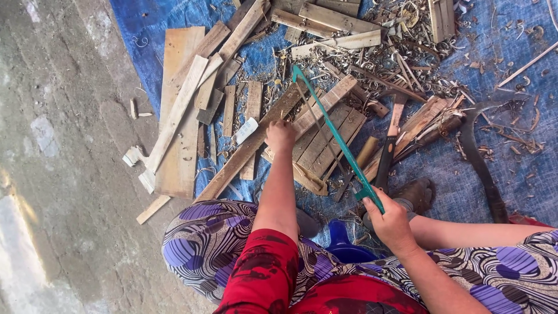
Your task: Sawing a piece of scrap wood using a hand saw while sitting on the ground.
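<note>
So your right hand (390, 224) is wrapped tight around the handle of that green-framed bow saw (334, 136), down near the bottom edge of the blue tarp (511, 64), just above your patterned skirt (200, 244). The saw's frame slants up and away from you toward the middle of the tarp, with its thin blade running alongside, over a cluster of flat wooden slats (325, 139). Your left hand (281, 136) is closed, knuckles up, pressing down where a long narrow plank (244, 151) meets those slats, right beside the far end of the saw. Can't tell exactly which piece your fingers are pinching though.

Over toward the tarp's left edge you've got wider boards (177, 116) lying stacked and overlapping, one pale strip laid diagonally across them. Wood shavings (401, 29) are heaped thick near the top edge. A dark curved blade with a handle (479, 157) lies off toward the right edge, well apart from both hands. A blue plastic thing (346, 247) sits between your knees, and a worn brown shoe (415, 195) rests just beside your right hand
</note>
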